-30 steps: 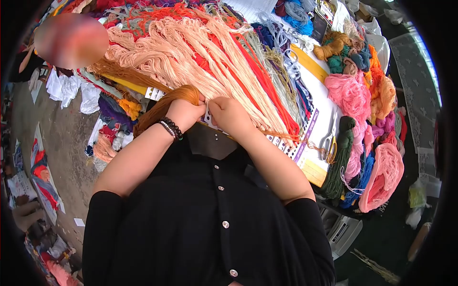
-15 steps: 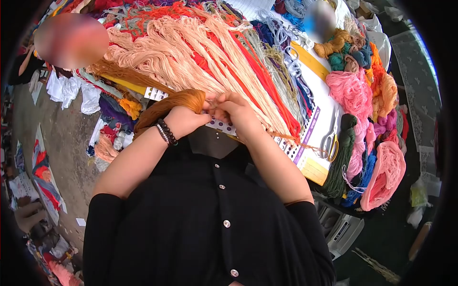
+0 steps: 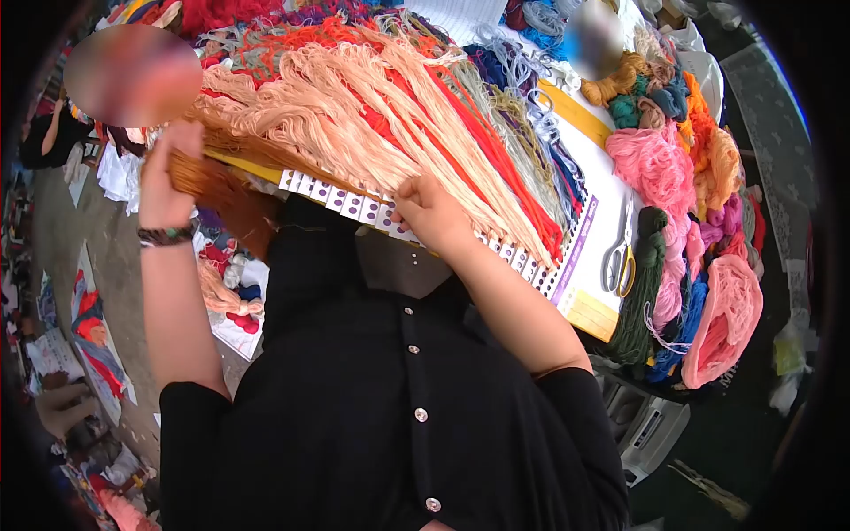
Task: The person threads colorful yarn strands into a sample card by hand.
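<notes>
My left hand (image 3: pixel 168 181), out at the far left, is closed around a brown skein of thread (image 3: pixel 232 196) whose loose part hangs below. Brown strands run from that side across the near edge of a white card strip with punched holes (image 3: pixel 354 205) toward my right hand (image 3: pixel 432 212). The right fingers are pinched at the strip, where the brown strands meet them; the exact fingertip contact is partly hidden. Long peach threads (image 3: pixel 328 97) and red threads (image 3: pixel 496 146) fan away from the strip.
Scissors (image 3: pixel 619 257) lie on a white and yellow board (image 3: pixel 591 311) at the right. Beyond them are a dark green skein (image 3: pixel 650 265), pink skeins (image 3: pixel 724 310) and orange ones (image 3: pixel 704 124). Another person's arm (image 3: pixel 55 124) shows at the far left.
My left hand has moved away to the left and up, drawing the brown skein out from beside my right hand. The right hand stays near the same place on the strip.
</notes>
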`<state>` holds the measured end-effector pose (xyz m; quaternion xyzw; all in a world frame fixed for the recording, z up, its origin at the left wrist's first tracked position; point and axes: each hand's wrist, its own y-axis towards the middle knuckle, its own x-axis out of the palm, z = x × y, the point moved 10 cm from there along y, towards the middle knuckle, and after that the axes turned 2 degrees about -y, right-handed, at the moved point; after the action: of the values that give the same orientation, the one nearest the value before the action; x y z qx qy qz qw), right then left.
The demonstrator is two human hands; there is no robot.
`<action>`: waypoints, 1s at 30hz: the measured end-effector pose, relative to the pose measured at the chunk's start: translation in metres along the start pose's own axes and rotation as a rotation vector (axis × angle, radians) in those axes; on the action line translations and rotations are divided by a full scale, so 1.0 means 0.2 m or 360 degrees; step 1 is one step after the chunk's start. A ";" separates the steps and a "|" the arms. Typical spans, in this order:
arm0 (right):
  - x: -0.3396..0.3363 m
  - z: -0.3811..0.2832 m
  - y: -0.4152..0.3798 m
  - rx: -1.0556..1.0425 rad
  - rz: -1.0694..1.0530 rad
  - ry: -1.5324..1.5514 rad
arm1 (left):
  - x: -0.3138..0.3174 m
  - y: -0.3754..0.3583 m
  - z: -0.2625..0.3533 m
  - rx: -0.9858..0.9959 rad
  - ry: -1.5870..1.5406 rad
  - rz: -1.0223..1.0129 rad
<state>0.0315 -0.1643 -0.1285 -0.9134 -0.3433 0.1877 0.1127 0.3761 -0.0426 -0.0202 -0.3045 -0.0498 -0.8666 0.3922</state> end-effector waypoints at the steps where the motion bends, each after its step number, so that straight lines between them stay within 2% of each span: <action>1: -0.02 -0.06 -0.02 -0.0105 0.0087 -0.0033 | 0.04 -0.05 -0.12 -0.0200 0.0162 -0.0327; 2: -0.03 -0.11 -0.06 -0.0203 0.0170 -0.0065 | 0.16 -0.21 -0.22 -0.0332 0.0124 -0.0299; 4: 0.03 -0.33 -0.15 -0.0477 0.0107 0.0191 | 0.28 -0.44 -0.42 -0.0573 0.0277 -0.0519; 5: 0.04 -0.51 -0.24 -0.0736 0.0143 -0.0011 | 0.34 -0.52 -0.46 -0.0489 0.0518 -0.0703; 6: 0.06 -0.63 -0.29 -0.1003 0.0134 -0.0066 | 0.44 -0.62 -0.46 -0.0439 0.0526 -0.0860; 7: 0.09 -0.73 -0.34 -0.1274 0.0131 -0.0126 | 0.48 -0.68 -0.51 -0.0517 0.0412 -0.0884; 8: 0.17 -0.69 -0.30 -0.0978 -0.0198 0.0242 | 0.52 -0.74 -0.54 -0.0629 0.0203 -0.0900; 9: 0.19 -0.70 -0.31 -0.0984 -0.0196 0.0239 | 0.54 -0.75 -0.56 -0.0621 0.0216 -0.0891; 11: 0.27 -0.54 -0.25 -0.0375 -0.0388 0.0749 | 0.57 -0.77 -0.59 -0.0649 0.0227 -0.0928; 12: 0.28 -0.54 -0.25 -0.0376 -0.0391 0.0746 | 0.57 -0.78 -0.59 -0.0646 0.0225 -0.0926; 14: 0.31 -0.46 -0.25 -0.0108 -0.0445 0.0982 | 0.56 -0.78 -0.60 -0.0607 0.0319 -0.0940; 18: 0.30 -0.46 -0.26 -0.0106 -0.0486 0.1051 | 0.55 -0.78 -0.62 -0.0700 0.0315 -0.0938; 20: 0.28 -0.51 -0.27 -0.0321 -0.0487 0.1085 | 0.54 -0.77 -0.61 -0.0715 0.0287 -0.0948; 24: 0.30 -0.49 -0.26 -0.0274 -0.0606 0.1262 | 0.54 -0.77 -0.61 -0.0697 0.0184 -0.0875; 26: 0.22 -0.51 -0.26 -0.0408 -0.0402 0.1114 | 0.49 -0.75 -0.60 -0.0621 0.0261 -0.0814; 28: 0.09 -0.52 -0.30 -0.0434 -0.0262 0.1201 | 0.50 -0.70 -0.50 -0.0319 0.0490 -0.0933; 29: 0.00 -0.53 -0.33 -0.0443 -0.0313 0.1350 | 0.37 -0.69 -0.52 -0.0612 0.0169 -0.0725; 30: -0.11 -0.56 -0.38 -0.0512 -0.0525 0.1594 | 0.34 -0.67 -0.43 -0.0616 -0.0113 -0.0729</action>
<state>0.0179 -0.1311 0.0042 -0.8309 -0.4105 -0.3448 0.1490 0.2040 -0.0220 -0.0318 -0.3846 0.0351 -0.9147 0.1192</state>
